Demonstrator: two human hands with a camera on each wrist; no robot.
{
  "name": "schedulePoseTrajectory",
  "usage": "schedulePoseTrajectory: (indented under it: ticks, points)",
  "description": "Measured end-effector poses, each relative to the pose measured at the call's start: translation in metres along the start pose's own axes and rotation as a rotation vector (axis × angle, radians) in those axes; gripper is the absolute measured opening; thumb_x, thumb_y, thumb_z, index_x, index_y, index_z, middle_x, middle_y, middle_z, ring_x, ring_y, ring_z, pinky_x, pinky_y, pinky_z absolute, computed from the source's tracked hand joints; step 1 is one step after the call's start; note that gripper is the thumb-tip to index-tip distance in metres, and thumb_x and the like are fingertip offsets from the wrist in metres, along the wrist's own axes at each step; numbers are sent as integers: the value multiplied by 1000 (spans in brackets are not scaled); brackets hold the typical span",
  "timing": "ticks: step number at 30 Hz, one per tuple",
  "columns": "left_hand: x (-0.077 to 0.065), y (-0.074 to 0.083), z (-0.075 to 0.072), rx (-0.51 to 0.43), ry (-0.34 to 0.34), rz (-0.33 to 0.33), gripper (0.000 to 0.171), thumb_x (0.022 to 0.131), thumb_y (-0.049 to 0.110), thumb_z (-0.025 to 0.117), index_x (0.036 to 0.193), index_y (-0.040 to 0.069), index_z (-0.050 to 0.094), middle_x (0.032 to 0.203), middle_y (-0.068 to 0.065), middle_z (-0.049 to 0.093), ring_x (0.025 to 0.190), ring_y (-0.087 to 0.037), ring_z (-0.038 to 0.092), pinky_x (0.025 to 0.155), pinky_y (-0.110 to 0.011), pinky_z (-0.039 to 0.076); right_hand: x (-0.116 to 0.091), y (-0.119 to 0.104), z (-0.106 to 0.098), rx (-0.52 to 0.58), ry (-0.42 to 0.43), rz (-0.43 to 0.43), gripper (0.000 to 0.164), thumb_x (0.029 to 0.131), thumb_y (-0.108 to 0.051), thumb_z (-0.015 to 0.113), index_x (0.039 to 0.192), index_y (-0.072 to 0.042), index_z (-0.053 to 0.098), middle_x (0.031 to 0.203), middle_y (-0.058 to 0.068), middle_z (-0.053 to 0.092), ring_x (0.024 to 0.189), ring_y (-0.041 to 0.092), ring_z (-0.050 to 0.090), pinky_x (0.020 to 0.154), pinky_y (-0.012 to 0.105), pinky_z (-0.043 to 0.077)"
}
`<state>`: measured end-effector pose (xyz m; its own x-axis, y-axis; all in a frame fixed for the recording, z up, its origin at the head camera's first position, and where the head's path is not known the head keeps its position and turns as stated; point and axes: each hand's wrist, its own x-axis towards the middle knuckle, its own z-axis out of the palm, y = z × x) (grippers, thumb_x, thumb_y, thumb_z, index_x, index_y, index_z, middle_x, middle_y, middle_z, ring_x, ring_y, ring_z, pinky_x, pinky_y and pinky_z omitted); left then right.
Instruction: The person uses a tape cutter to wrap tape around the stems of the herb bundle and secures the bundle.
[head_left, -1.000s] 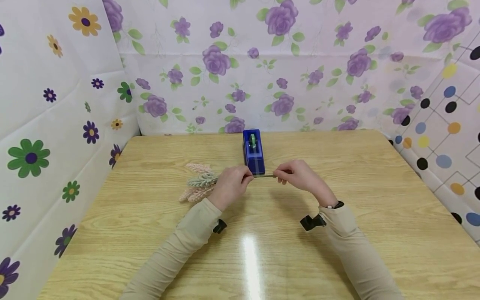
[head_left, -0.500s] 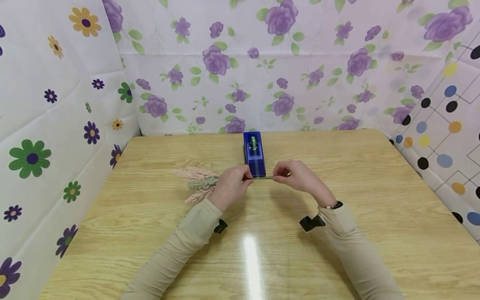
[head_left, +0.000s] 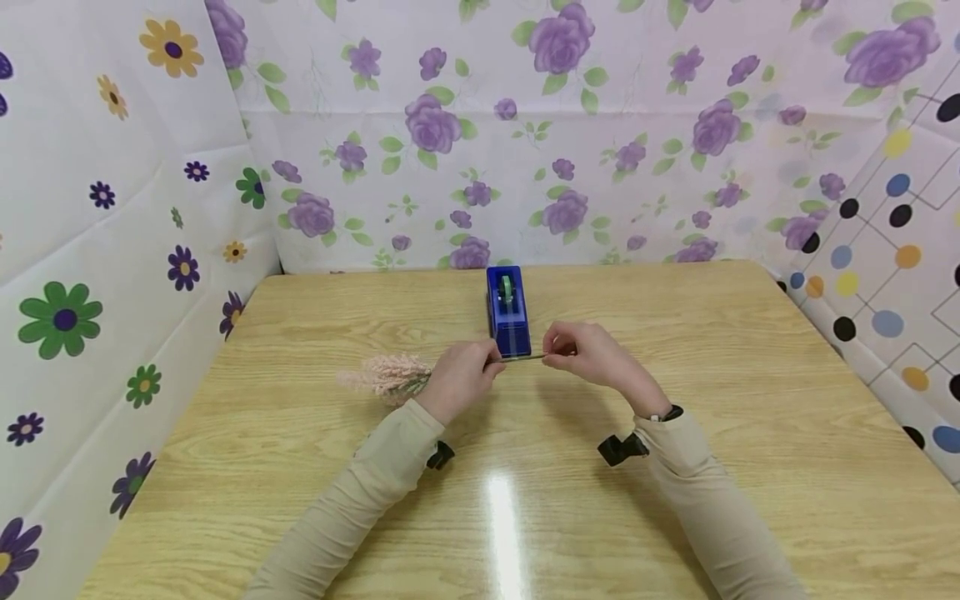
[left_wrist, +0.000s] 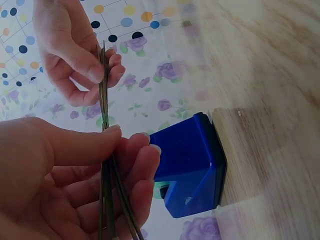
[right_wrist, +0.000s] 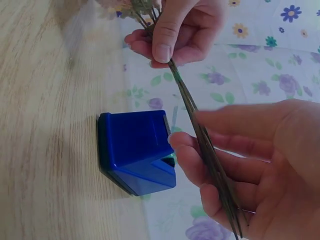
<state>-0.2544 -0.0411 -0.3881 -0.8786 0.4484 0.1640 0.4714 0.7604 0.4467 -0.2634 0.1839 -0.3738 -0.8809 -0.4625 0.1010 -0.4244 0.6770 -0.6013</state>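
Left hand (head_left: 459, 377) pinches the flower stems (left_wrist: 103, 95) and right hand (head_left: 592, 354) lightly holds their right end, just near of the blue tape dispenser (head_left: 513, 340) above the counter (head_left: 600, 525), so I judge a slackening left grip could splay them.

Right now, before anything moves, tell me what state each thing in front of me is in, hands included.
Left hand: pinching the stems.
Right hand: holding the stems nearer their bare ends.
Stems: gathered into a narrow bundle between the hands.
Pink flower heads: bunched together, sticking out past the left hand.
Blue tape dispenser: standing upright on the table.
Green roll: seated in the dispenser.
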Motion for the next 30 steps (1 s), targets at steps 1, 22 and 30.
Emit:
schedulePoseTrajectory:
  ticks: [1,22,30]
  points:
    - [0,-1,1,3,5,-3,10,94,15,64,87,9,65,80,-4,69,63,-12,58,59,-26,46,0,0,1,4,-4,-3,8,93,-14,65,98,-8,66,91,9,72,80,18,66,70,31,51]
    - [1,-1,1,-48,36,19,19,98,19,58,94,7,71,87,-6,70,66,-13,59,61,-27,46,1,4,3,22,-54,24,19,102,-15,50,103,-5,65,77,11,68,66,23,60,58,26,44]
    - [2,0,3,-27,89,19,12,94,19,65,87,11,68,84,-3,70,67,-12,59,63,-27,47,2,2,2,-3,-68,45,23,101,-18,51,90,-9,68,74,8,63,59,12,47,58,26,39]
